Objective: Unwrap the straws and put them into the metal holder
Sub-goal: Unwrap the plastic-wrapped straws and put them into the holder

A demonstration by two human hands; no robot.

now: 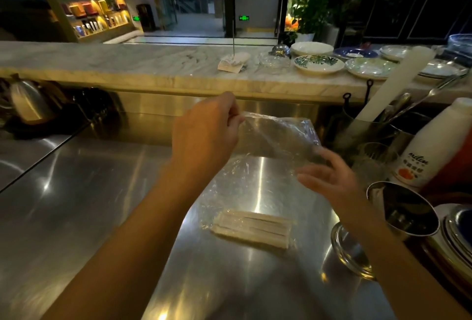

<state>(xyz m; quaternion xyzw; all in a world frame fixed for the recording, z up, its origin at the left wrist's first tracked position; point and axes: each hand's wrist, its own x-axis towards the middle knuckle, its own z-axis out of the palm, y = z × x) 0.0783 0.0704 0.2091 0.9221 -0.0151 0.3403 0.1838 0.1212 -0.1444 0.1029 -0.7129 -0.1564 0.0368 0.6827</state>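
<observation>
Left hand (204,130) pinching clear bag (268,166), right hand (329,179) straight-fingered, straws (252,229) lying inside

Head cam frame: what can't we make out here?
- Straws: head view; the count can't be read because they're small, soft and lie under the clear plastic wrap.
- Metal holder: head view; the inside is too dark to see, and the right forearm hides part of it.
- Right hand: head view; motion blur makes it unclear whether it touches the wrap.

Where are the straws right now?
In the head view, the straws lie on the steel counter, at the bottom end of the clear wrap, left of the metal holder.
</observation>
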